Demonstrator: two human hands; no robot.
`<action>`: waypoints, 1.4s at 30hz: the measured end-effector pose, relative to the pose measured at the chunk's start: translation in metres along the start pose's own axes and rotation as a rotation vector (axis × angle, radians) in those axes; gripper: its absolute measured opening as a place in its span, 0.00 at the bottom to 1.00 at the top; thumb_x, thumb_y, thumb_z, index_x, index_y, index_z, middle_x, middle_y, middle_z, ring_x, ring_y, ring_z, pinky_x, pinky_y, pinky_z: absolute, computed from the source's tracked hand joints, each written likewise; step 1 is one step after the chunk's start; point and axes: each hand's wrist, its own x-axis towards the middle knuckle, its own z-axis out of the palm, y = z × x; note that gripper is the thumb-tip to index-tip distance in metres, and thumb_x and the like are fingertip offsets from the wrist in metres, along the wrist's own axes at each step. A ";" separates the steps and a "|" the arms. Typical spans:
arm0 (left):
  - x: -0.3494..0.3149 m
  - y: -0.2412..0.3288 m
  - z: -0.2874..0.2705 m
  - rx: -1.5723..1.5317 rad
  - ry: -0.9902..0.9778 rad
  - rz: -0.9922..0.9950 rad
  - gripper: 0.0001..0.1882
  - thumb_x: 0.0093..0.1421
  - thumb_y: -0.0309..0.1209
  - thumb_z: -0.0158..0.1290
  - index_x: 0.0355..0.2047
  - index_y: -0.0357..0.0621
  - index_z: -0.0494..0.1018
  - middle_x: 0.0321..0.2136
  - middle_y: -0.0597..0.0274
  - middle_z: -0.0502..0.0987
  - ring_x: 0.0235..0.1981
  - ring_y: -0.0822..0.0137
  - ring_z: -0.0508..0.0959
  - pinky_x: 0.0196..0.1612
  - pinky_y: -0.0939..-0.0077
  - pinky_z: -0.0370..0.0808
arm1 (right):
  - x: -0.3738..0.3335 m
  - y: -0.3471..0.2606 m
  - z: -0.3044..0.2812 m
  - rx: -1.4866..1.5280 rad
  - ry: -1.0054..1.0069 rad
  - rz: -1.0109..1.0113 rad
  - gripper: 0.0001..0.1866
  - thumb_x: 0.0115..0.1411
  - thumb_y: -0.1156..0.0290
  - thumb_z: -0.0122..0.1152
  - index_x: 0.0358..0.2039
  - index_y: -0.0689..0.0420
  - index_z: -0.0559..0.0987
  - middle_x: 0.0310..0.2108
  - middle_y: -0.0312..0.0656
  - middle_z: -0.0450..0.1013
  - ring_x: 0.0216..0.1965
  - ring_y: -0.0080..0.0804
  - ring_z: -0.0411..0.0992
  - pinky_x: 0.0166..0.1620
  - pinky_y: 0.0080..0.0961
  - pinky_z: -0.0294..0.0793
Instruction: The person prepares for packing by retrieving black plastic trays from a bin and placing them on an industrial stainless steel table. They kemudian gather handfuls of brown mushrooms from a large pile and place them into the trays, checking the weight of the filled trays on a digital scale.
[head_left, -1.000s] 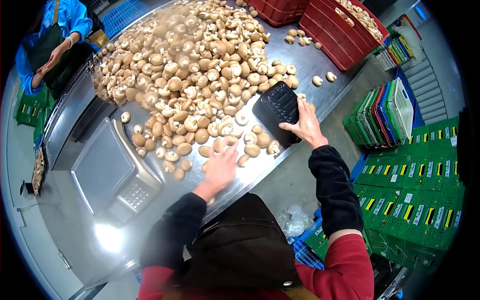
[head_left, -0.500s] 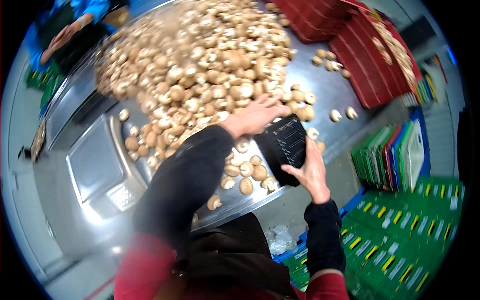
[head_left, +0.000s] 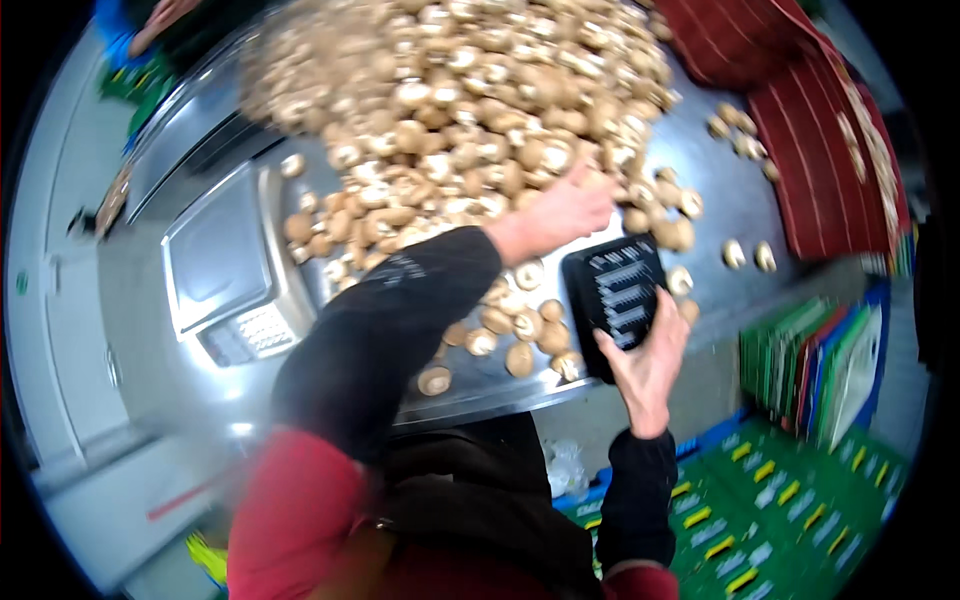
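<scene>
My right hand [head_left: 652, 362] grips the near right side of a black plastic punnet [head_left: 625, 290], thumb across it and fingers along its edge. The punnet sits low over the near edge of the steel table and shows slotted marks. Over the near side of a big heap of brown mushrooms [head_left: 480, 120] is my left hand [head_left: 565, 208], fingers curled in and somewhat blurred. What lies under those fingers is hidden. Several loose mushrooms [head_left: 527, 325] rest between my left forearm and the punnet.
At the left of the steel table [head_left: 720, 300] stands a weighing scale [head_left: 225, 255]. A red crate [head_left: 810, 150] holding mushrooms lies far right. Coloured trays [head_left: 810, 360] stand upright near stacked green crates [head_left: 740, 510]. Another person's hand [head_left: 170, 12] shows at the far left.
The view has shifted, so the table and heap sit further right. My left hand has drawn off the punnet's far side towards the heap, its outstretched fingers now curled. My right hand still grips the punnet.
</scene>
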 end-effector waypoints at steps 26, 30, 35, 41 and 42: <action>-0.221 0.179 -0.174 -0.919 0.049 -1.029 0.20 0.56 0.22 0.55 0.50 0.35 0.70 0.45 0.52 0.78 0.49 0.61 0.77 0.52 0.71 0.71 | -0.001 0.013 0.006 -0.143 -0.089 0.104 0.61 0.35 0.50 0.78 0.62 0.70 0.55 0.58 0.63 0.60 0.62 0.55 0.57 0.64 0.41 0.57; -0.241 0.196 -0.182 -0.955 -0.010 -1.113 0.19 0.56 0.22 0.55 0.50 0.36 0.70 0.43 0.53 0.79 0.47 0.63 0.78 0.52 0.71 0.72 | 0.008 0.012 -0.007 -0.037 -0.212 0.126 0.60 0.34 0.49 0.78 0.61 0.66 0.58 0.53 0.62 0.66 0.56 0.52 0.65 0.60 0.39 0.64; -0.251 0.200 -0.175 -1.015 0.057 -1.142 0.18 0.57 0.20 0.54 0.49 0.36 0.70 0.41 0.56 0.80 0.45 0.66 0.79 0.49 0.73 0.73 | 0.009 0.016 -0.009 -0.128 -0.173 0.019 0.58 0.37 0.45 0.72 0.62 0.66 0.57 0.46 0.60 0.72 0.48 0.53 0.73 0.54 0.39 0.70; -0.238 0.193 -0.175 -1.039 0.038 -1.137 0.16 0.59 0.20 0.53 0.49 0.35 0.70 0.40 0.55 0.80 0.44 0.67 0.79 0.48 0.75 0.74 | 0.007 0.021 -0.021 0.019 -0.195 -0.026 0.57 0.39 0.48 0.71 0.63 0.67 0.56 0.49 0.62 0.71 0.50 0.55 0.71 0.55 0.40 0.68; -0.236 0.191 -0.175 -1.038 0.019 -1.139 0.16 0.59 0.20 0.52 0.49 0.35 0.70 0.40 0.55 0.80 0.44 0.67 0.79 0.48 0.75 0.74 | 0.007 0.023 -0.021 0.009 -0.190 -0.081 0.56 0.40 0.48 0.71 0.63 0.67 0.56 0.49 0.62 0.71 0.50 0.55 0.71 0.56 0.40 0.68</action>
